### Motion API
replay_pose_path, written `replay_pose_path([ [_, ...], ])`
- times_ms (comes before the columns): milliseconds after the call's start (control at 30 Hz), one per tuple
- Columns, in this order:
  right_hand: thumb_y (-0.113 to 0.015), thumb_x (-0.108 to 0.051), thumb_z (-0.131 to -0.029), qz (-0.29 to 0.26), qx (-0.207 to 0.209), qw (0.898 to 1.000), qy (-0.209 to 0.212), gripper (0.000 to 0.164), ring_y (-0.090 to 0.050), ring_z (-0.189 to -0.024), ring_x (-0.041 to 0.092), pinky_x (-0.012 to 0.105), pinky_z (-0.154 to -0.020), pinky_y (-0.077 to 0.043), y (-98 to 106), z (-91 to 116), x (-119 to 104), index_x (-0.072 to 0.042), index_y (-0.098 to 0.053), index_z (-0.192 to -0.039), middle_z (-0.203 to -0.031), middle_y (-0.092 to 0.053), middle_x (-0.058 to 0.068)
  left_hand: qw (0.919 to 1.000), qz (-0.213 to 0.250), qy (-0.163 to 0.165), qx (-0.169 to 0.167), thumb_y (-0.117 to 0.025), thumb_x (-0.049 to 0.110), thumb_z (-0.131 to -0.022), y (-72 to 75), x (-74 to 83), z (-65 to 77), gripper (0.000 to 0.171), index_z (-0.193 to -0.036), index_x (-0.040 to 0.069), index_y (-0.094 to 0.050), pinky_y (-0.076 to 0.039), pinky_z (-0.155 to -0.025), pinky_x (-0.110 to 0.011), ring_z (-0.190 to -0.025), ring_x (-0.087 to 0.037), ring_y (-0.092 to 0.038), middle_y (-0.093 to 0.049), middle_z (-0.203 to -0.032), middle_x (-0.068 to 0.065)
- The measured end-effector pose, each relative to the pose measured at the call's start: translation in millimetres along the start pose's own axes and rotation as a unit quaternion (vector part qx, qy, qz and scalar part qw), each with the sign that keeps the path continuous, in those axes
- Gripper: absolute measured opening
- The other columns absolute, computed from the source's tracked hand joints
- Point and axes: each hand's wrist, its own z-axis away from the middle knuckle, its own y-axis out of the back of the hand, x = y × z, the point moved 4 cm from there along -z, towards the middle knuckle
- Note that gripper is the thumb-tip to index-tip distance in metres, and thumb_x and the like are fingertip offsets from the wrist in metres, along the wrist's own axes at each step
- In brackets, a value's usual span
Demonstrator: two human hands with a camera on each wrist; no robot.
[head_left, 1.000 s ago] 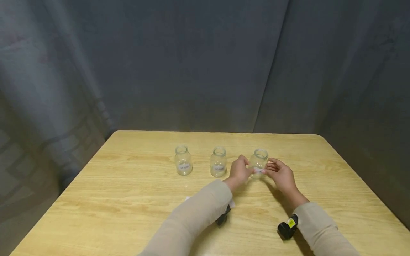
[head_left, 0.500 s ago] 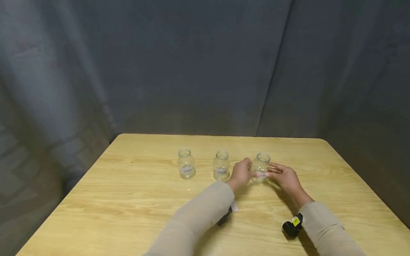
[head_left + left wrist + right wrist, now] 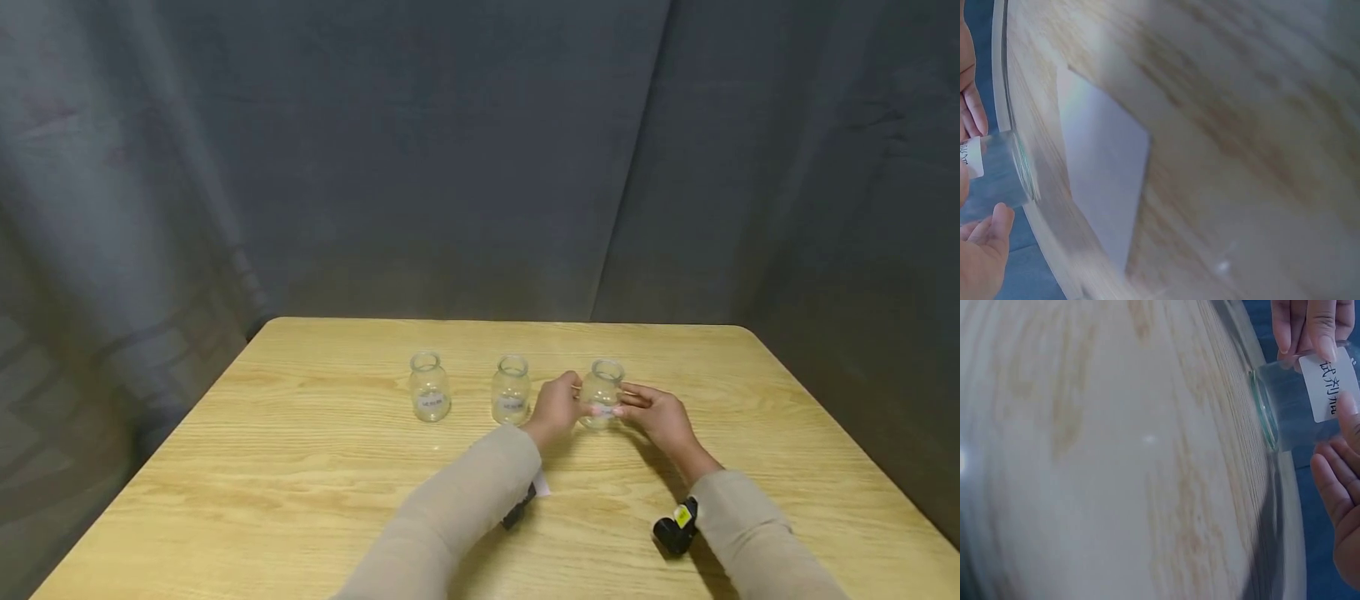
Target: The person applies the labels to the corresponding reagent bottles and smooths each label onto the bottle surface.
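Note:
A clear glass jar (image 3: 603, 385) stands upright at the right end of a row of three. My left hand (image 3: 557, 410) holds its left side, the thumb on a white paper label (image 3: 1322, 387) on the front. From the right, my right hand (image 3: 663, 421) holds the same jar, its thumb also at the label and its other fingers along the side. Handwritten characters show on that label in the right wrist view, partly covered by a thumb. Two matching labelled jars stand to the left, the middle jar (image 3: 511, 390) and the left jar (image 3: 430, 390).
A sheet of white paper (image 3: 1104, 162) lies on the wooden table (image 3: 285, 467), mostly hidden behind the left forearm in the head view. Black wrist cameras, such as the right one (image 3: 675, 529), hang below the cuffs. Grey curtains (image 3: 450, 167) surround the table.
Both hands stay on the right jar, with the thumbs slightly farther apart on its label. The head view has shifted a little; the other two jars keep their places.

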Motion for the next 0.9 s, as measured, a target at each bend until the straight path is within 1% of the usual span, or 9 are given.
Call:
replay_pose_path([
  [133, -0.064, -0.013, -0.077, 0.002, 0.006, 1.000, 0.002, 0.050, -0.052, -0.099, 0.032, 0.025, -0.075, -0.046, -1.2, 0.1, -1.2, 0.008, -0.046, -0.118, -0.109, -0.053, 0.024, 1.0000, 0.005, 0.001, -0.007, -0.071, 0.013, -0.068, 0.8, -0.8, -1.2, 0.041, -0.102, 0.002, -0.052, -0.046, -0.068, -0.021, -0.087, -0.018, -0.057, -0.060, -0.098, -0.010],
  [267, -0.064, -0.013, -0.078, 0.014, 0.011, 1.000, 0.002, 0.047, -0.053, -0.098, 0.031, 0.024, -0.074, -0.046, -2.0, -1.1, -2.5, 0.008, -0.048, -0.116, -0.108, -0.054, 0.024, 0.9999, 0.008, 0.002, -0.013, -0.071, 0.013, -0.068, 1.9, -1.5, -3.0, 0.043, -0.104, 0.002, -0.051, -0.046, -0.072, -0.022, -0.090, -0.019, -0.057, -0.059, -0.102, -0.011],
  [367, -0.064, -0.016, -0.078, 0.025, 0.009, 1.000, -0.003, 0.045, -0.053, -0.096, 0.032, 0.024, -0.072, -0.047, -1.6, -1.5, -3.9, 0.009, -0.049, -0.113, -0.107, -0.054, 0.025, 0.9998, 0.001, 0.006, -0.021, -0.070, 0.017, -0.070, 3.7, -1.6, -2.7, 0.046, -0.109, 0.001, -0.049, -0.046, -0.074, -0.024, -0.094, -0.021, -0.055, -0.057, -0.106, -0.012],
  [467, -0.061, -0.021, -0.080, 0.036, -0.001, 0.999, -0.017, 0.047, -0.052, -0.097, 0.033, 0.030, -0.074, -0.047, 0.7, 0.0, -4.6, 0.009, -0.048, -0.113, -0.108, -0.053, 0.026, 0.9994, -0.013, 0.010, -0.031, -0.067, 0.023, -0.074, 7.1, -1.3, -0.6, 0.050, -0.113, 0.000, -0.047, -0.045, -0.077, -0.026, -0.097, -0.022, -0.053, -0.054, -0.111, -0.012],
  [567, -0.055, -0.025, -0.085, 0.043, -0.009, 0.999, -0.032, 0.045, -0.050, -0.100, 0.034, 0.037, -0.079, -0.044, 5.0, 1.6, -5.0, 0.007, -0.047, -0.115, -0.110, -0.051, 0.024, 0.9986, -0.024, 0.013, -0.046, -0.062, 0.029, -0.078, 14.0, -0.3, 4.4, 0.050, -0.117, 0.001, -0.046, -0.045, -0.079, -0.027, -0.100, -0.023, -0.052, -0.052, -0.115, -0.012],
  [633, -0.050, -0.029, -0.087, 0.064, -0.014, 0.997, -0.032, 0.045, -0.047, -0.102, 0.035, 0.042, -0.082, -0.042, 8.8, 3.0, -7.6, 0.006, -0.047, -0.116, -0.113, -0.050, 0.024, 0.9977, -0.029, 0.008, -0.061, -0.057, 0.031, -0.082, 19.6, -0.1, 8.7, 0.048, -0.118, 0.001, -0.046, -0.044, -0.081, -0.028, -0.103, -0.022, -0.050, -0.051, -0.118, -0.011],
  [700, -0.045, -0.033, -0.089, 0.092, -0.019, 0.995, -0.026, 0.048, -0.045, -0.105, 0.037, 0.046, -0.083, -0.039, 13.2, 4.8, -11.5, 0.005, -0.046, -0.118, -0.116, -0.048, 0.024, 0.9964, -0.030, 0.003, -0.080, -0.052, 0.033, -0.085, 25.8, -0.2, 14.1, 0.047, -0.120, 0.003, -0.045, -0.043, -0.083, -0.030, -0.106, -0.022, -0.048, -0.049, -0.120, -0.010],
  [800, -0.039, -0.039, -0.090, 0.147, -0.033, 0.989, -0.008, 0.055, -0.040, -0.107, 0.041, 0.051, -0.084, -0.036, 18.1, 9.3, -19.6, 0.005, -0.043, -0.121, -0.121, -0.043, 0.026, 0.9934, -0.032, -0.014, -0.110, -0.047, 0.036, -0.087, 34.9, -4.3, 23.3, 0.048, -0.123, 0.005, -0.044, -0.041, -0.086, -0.032, -0.109, -0.022, -0.045, -0.047, -0.123, -0.008],
  [900, -0.037, -0.042, -0.090, 0.184, -0.043, 0.982, 0.010, 0.059, -0.039, -0.107, 0.044, 0.053, -0.083, -0.035, 19.2, 13.9, -25.4, 0.006, -0.040, -0.123, -0.122, -0.041, 0.027, 0.9911, -0.037, -0.027, -0.125, -0.045, 0.039, -0.087, 48.8, -11.6, 35.9, 0.049, -0.124, 0.007, -0.044, -0.039, -0.088, -0.035, -0.111, -0.024, -0.044, -0.046, -0.124, -0.007],
])
